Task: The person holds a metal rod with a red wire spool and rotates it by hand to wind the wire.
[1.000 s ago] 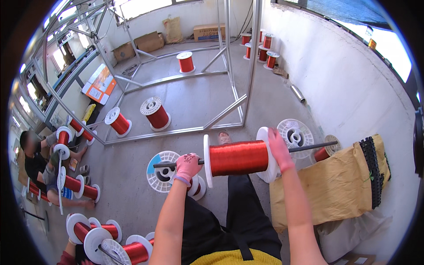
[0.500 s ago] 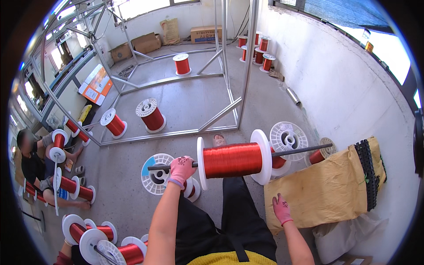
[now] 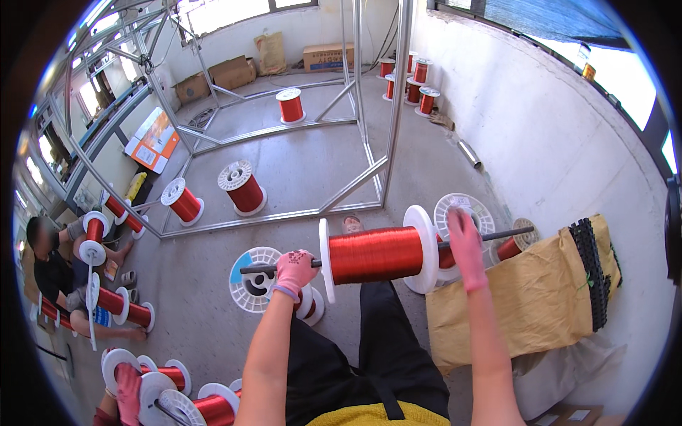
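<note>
My left hand (image 3: 295, 271), in a pink glove, is closed around a dark rod (image 3: 510, 233) just left of a large spool. The rod runs through this spool of red wire (image 3: 375, 254), which has white flanges and lies sideways in front of my legs. Beside its right flange is my right hand (image 3: 465, 245), also gloved in pink, somewhat blurred, fingers stretched upward. It overlaps the rod in view; whether it touches is unclear. Behind it stands another spool with a white flange (image 3: 474, 206). A further upright spool (image 3: 253, 287) is near my left hand.
A metal frame (image 3: 284, 216) stands ahead, with several red spools on the floor around it. At right lies a tan sack (image 3: 526, 305) by the wall. A seated person (image 3: 53, 263) is at far left; another person's gloved hand (image 3: 128, 390) touches spools at lower left.
My right hand has risen from beside the tan sack to the right flange of the spool. My left hand keeps its hold on the rod. Another person's gloved hand now shows at lower left.
</note>
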The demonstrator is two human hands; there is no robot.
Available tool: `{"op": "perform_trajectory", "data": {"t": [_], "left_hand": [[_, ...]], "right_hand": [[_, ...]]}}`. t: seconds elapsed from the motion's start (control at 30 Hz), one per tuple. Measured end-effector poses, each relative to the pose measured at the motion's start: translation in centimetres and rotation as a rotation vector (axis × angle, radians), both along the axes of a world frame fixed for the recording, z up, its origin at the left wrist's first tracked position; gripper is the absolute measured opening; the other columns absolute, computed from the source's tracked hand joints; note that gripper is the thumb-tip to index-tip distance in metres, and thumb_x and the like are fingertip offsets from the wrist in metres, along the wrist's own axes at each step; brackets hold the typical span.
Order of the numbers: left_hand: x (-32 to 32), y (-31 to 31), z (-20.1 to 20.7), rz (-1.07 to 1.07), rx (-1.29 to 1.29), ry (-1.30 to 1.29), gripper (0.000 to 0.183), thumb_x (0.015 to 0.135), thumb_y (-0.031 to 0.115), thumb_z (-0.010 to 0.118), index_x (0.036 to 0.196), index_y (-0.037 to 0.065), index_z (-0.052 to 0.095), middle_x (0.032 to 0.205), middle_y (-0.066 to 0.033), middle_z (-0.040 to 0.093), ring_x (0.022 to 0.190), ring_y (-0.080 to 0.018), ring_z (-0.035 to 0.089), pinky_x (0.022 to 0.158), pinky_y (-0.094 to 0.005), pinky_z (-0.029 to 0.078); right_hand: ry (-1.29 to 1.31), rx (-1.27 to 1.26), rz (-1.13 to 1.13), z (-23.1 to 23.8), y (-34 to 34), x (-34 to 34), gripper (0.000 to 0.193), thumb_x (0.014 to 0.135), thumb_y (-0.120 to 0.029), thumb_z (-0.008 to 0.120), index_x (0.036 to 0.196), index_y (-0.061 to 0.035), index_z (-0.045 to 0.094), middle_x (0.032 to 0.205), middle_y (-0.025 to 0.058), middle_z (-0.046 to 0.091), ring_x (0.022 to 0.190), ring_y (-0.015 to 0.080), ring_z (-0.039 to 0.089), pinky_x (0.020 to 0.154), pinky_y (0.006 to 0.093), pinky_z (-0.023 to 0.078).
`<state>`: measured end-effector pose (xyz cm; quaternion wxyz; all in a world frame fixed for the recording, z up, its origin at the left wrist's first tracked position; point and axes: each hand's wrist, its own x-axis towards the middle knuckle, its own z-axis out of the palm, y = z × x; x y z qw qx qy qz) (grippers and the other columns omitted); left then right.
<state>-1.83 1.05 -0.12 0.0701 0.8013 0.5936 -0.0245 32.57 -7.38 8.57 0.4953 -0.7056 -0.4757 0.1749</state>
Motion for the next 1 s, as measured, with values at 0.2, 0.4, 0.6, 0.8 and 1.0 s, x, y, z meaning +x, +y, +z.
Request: {"op": "perform_trajectory", "data": {"t": [0.2, 0.4, 0.6, 0.8, 1.0], "left_hand": [[1.0, 0.2, 0.8, -0.021, -0.045, 0.014, 0.027, 0.077, 0.037, 0.061, 0.088, 0.015, 0.072, 0.092, -0.0081, 0.068, 0.084, -0.0283, 0.066, 0.071, -0.0399, 0.053], [-0.5, -0.2, -0.1, -0.004, -0.006, 0.018, 0.026, 0.076, 0.036, 0.061, 0.088, 0.016, 0.072, 0.090, -0.0081, 0.068, 0.084, -0.0284, 0.066, 0.071, -0.0406, 0.052], [1.2, 0.3, -0.3, -0.068, 0.068, -0.006, 0.030, 0.077, 0.038, 0.061, 0.095, 0.015, 0.070, 0.103, -0.0098, 0.066, 0.096, -0.0263, 0.064, 0.079, -0.0420, 0.051], [-0.2, -0.1, -0.2, -0.022, -0.030, 0.029, 0.027, 0.077, 0.038, 0.060, 0.089, 0.017, 0.071, 0.092, -0.0077, 0.068, 0.083, -0.0282, 0.066, 0.070, -0.0405, 0.053], [0.7, 0.5, -0.3, -0.026, -0.016, -0.016, 0.027, 0.077, 0.037, 0.060, 0.088, 0.016, 0.072, 0.092, -0.0084, 0.068, 0.083, -0.0280, 0.066, 0.070, -0.0404, 0.052]], "right_hand": [[-0.257, -0.516, 0.063, 1.8, 9.1, -1.5, 0.074, 0.083, -0.051, 0.050, 0.127, 0.0079, 0.040, 0.133, 0.0252, 0.044, 0.122, 0.0396, 0.044, 0.101, 0.0428, 0.035], [-0.272, -0.135, 0.140, -4.5, 2.3, -3.4, 0.049, 0.094, -0.035, 0.044, 0.121, 0.0053, 0.046, 0.122, 0.0269, 0.051, 0.112, 0.0438, 0.048, 0.091, 0.0464, 0.041], [-1.316, -0.666, 0.236, -36.9, -26.7, 6.0, 0.037, 0.090, -0.024, 0.042, 0.119, -0.0040, 0.052, 0.129, 0.0193, 0.050, 0.119, 0.0318, 0.049, 0.100, 0.0398, 0.038], [-0.422, -0.985, -0.014, -24.9, -20.7, 1.9, 0.041, 0.094, -0.031, 0.037, 0.121, -0.0024, 0.049, 0.117, 0.0240, 0.056, 0.106, 0.0361, 0.056, 0.088, 0.0431, 0.045], [-0.514, -0.665, 0.074, -26.5, -16.8, 5.2, 0.040, 0.092, -0.037, 0.042, 0.119, -0.0085, 0.051, 0.102, 0.0209, 0.063, 0.094, 0.0378, 0.060, 0.082, 0.0439, 0.047]]}}
